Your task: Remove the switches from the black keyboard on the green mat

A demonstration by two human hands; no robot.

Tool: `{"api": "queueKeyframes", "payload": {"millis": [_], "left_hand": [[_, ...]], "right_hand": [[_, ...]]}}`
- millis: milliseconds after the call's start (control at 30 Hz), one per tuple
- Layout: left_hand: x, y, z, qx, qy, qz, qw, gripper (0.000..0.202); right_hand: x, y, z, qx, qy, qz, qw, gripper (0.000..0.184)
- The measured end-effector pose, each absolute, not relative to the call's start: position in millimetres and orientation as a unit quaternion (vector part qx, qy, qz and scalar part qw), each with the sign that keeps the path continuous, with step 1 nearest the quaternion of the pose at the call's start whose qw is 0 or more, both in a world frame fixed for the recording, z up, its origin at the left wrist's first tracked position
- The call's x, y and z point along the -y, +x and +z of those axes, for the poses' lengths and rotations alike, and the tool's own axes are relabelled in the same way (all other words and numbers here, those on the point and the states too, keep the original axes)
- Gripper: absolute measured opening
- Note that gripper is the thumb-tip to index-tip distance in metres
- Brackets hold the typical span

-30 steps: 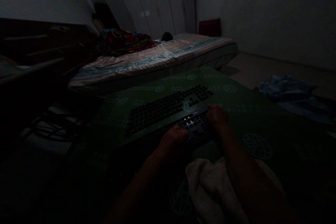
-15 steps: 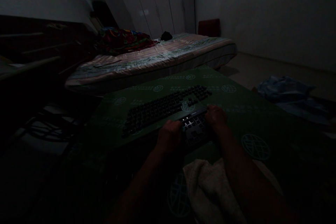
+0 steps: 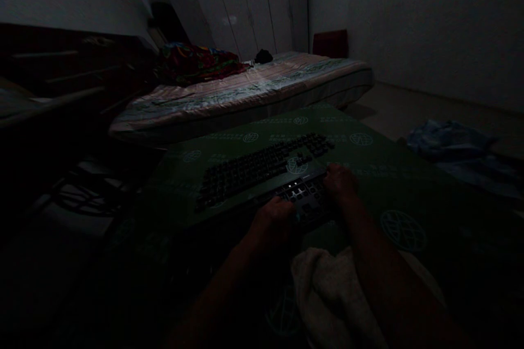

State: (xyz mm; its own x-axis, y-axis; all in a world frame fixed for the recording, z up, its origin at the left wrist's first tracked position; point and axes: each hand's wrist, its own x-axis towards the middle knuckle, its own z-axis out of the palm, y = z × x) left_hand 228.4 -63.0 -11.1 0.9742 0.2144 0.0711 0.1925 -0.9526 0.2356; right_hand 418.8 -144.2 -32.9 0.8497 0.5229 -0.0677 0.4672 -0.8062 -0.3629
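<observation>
A dark keyboard base (image 3: 311, 208), its keycaps off over the part that shows, lies slanted on the green table. My right hand (image 3: 340, 180) is closed around its far right end and steadies it. My left hand (image 3: 273, 221) is closed in a fist on the middle of the base; a faint teal spot shows by its fingertips, but what it holds is too dark to make out. Behind the base, loose black keycaps (image 3: 245, 168) are laid out in keyboard order. The base's left part fades into shadow.
A pale cloth (image 3: 323, 289) lies on the green table (image 3: 360, 163) under my right forearm. Past the table stands a bed (image 3: 262, 87) with a red patterned blanket (image 3: 200, 62). Blue fabric (image 3: 454, 144) is at the right. The room is very dark.
My left hand has slid a little to the right and toward me along the keyboard base. My right hand keeps its grip on the end. The view has shifted slightly.
</observation>
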Motion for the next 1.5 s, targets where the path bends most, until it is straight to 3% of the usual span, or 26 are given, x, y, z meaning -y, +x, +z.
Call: {"api": "queueKeyframes", "payload": {"millis": [233, 567, 933, 1100, 1367, 1500], "left_hand": [[50.4, 224.8, -3.3, -0.195, 0.967, 0.136, 0.092, 0.020], [48.8, 243.9, -15.3, -0.209, 0.975, 0.065, 0.042, 0.019], [66.7, 219.7, -29.6, -0.043, 0.992, 0.090, 0.079, 0.014], [52.4, 210.1, -8.1, -0.152, 0.972, 0.163, 0.074, 0.017], [56.4, 243.0, -10.3, -0.188, 0.979, 0.075, 0.016, 0.022], [50.7, 242.4, -5.5, -0.205, 0.971, 0.062, 0.110, 0.019]], "right_hand": [[144.3, 418.7, -33.2, 0.267, -0.946, 0.082, 0.162, 0.030], [144.5, 417.7, -30.5, 0.263, -0.946, 0.092, 0.168, 0.030], [143.3, 418.6, -34.5, 0.255, -0.947, 0.097, 0.170, 0.030], [144.1, 419.3, -36.2, 0.262, -0.945, 0.092, 0.172, 0.029], [144.8, 419.8, -37.6, 0.263, -0.946, 0.080, 0.173, 0.029], [145.2, 418.3, -35.1, 0.259, -0.946, 0.080, 0.175, 0.030]]}}
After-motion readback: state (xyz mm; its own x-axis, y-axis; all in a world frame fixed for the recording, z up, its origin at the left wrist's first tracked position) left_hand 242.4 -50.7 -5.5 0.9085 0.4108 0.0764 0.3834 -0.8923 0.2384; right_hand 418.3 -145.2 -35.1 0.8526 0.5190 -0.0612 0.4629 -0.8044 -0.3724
